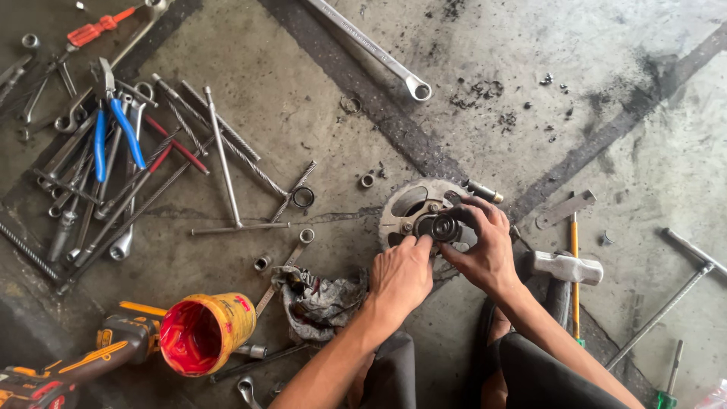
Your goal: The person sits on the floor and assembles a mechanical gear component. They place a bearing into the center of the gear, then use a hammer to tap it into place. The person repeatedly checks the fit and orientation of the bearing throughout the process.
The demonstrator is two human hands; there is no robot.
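Operator: Knees and dark trousers (530,371) sit nearest the lens, with both forearms reaching forward over the concrete floor (318,98). What is the largest item in hand?

Inspector: Toothed sprocket (413,208), lying flat on the floor at centre frame (grey, with cut-out windows). Both hands meet over its hub.

Operator: Grip state?

Inspector: Left hand (400,276) is curled, fingertips pinching the near edge of the black round hub part (444,227). Right hand (485,246) wraps over the same part from the far side, fingers closed around it. That part sits on the sprocket's centre.

Operator: Surroundings, by size?

Inspector: Scattered pile of wrenches and T-handles (98,174) at upper left, including blue-handled pliers (113,129). Long spanner (371,49) at top. Hammer (568,266) just right of the right wrist. Yellow can with red inside (206,333) tipped on its side at lower left, near a greasy rag (318,299). Small sockets (367,180) lie well apart on the floor.
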